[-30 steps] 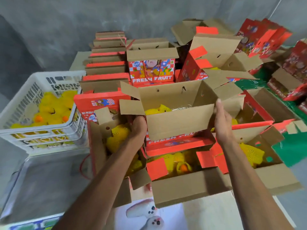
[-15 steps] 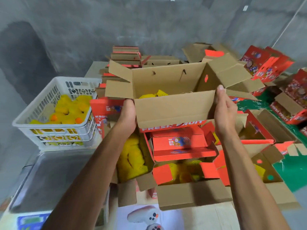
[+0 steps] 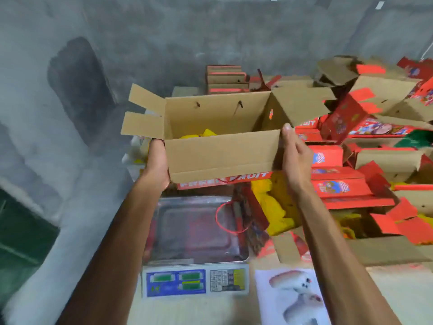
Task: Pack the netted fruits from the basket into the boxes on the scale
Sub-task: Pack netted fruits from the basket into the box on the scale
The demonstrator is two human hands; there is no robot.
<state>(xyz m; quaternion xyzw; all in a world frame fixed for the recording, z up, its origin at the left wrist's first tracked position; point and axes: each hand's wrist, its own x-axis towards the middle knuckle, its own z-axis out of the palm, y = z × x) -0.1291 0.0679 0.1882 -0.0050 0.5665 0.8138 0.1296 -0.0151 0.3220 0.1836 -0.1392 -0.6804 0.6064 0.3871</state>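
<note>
From the head camera, I hold the open brown cardboard box with the red "FRESH FRUIT" band (image 3: 222, 156) in the air at 12 o'clock, one hand at each short end. My left hand (image 3: 157, 164) grips the left end with the fingers wrapped behind it, and my right hand (image 3: 295, 158) presses flat against the right end, fingers nearly straight, thumb up at the rim. The long axis of the box goes from 9 to 3 o'clock, and both hands are equally near to it. Inside I see a few yellow netted fruits (image 3: 199, 135) at the bottom.

The silver steel scale pan (image 3: 194, 231) lies directly under the box, toward 6 o'clock, with its blue display panel (image 3: 175, 282) nearest to me. I judge the coming move is straight down. A thin red loop handle (image 3: 230, 219) and a tilted red printed box (image 3: 254, 216) overlap the right edge of the pan at 3 o'clock, so the room is tighter there; the left side looks free. The basket is not in view.
</note>
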